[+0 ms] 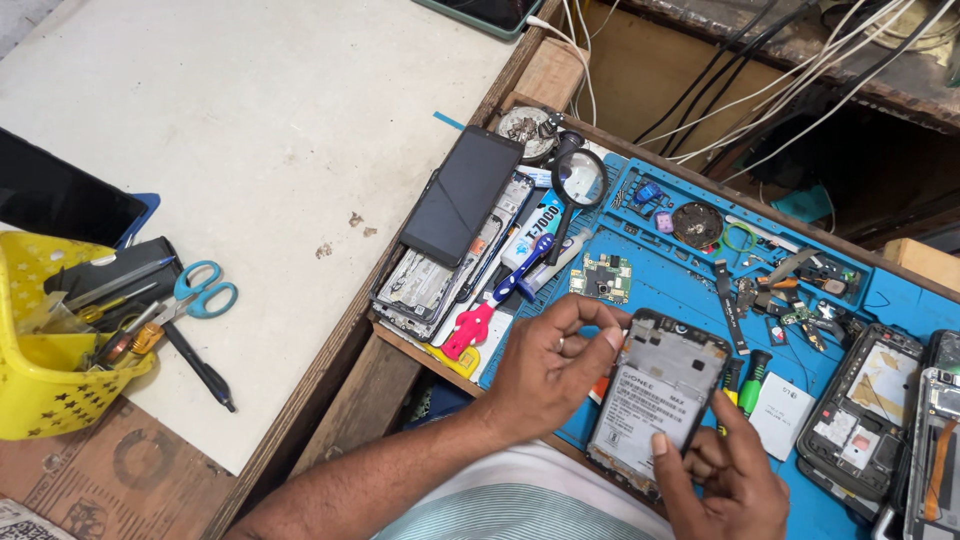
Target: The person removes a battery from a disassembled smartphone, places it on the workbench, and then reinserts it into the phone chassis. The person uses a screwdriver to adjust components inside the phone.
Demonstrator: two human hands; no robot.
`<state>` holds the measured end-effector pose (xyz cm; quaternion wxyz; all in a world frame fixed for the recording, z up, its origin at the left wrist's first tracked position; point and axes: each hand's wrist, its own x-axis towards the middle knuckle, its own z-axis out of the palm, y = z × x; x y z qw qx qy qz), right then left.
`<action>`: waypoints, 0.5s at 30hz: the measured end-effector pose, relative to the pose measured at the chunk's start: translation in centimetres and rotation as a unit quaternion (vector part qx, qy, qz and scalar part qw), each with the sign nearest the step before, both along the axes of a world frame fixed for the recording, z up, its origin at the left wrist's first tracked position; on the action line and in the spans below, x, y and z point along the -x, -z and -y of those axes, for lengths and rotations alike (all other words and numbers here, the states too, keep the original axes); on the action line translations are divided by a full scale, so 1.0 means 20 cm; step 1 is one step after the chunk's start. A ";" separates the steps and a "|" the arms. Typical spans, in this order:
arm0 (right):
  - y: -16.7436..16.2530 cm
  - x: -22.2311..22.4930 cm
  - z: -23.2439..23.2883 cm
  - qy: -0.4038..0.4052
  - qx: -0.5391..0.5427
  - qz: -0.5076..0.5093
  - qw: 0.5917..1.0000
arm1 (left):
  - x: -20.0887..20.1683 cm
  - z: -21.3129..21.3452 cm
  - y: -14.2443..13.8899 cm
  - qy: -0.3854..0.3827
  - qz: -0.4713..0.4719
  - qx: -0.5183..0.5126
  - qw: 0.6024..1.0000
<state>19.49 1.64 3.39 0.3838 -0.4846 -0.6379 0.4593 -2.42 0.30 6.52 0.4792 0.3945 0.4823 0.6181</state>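
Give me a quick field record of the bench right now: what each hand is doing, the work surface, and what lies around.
left hand: fingertips on the top left corner of the opened phone
right hand: thumb on the phone's battery, fingers at its lower right edge
phone state: back cover off, battery and frame showing, tilted up off the mat
surface: blue repair mat
beside phone: green-handled screwdrivers, loose circuit board
left of mat: stack of phones, magnifying glass
far left: yellow basket, blue scissors

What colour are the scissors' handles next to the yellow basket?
Light blue. The scissors lie on the white table, seen plainly in the head view.
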 end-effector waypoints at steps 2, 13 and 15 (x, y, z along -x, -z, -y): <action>0.00 -0.01 -0.01 0.001 0.030 -0.060 0.998 | 0.01 -0.02 0.02 0.000 0.088 0.009 0.996; -0.06 -0.26 -0.23 0.090 -0.031 -0.143 0.985 | 0.10 -0.08 0.12 0.032 0.344 0.066 0.936; -0.06 -0.33 -0.31 0.100 -0.050 -0.243 0.964 | 0.10 -0.09 0.11 0.025 0.297 0.071 0.952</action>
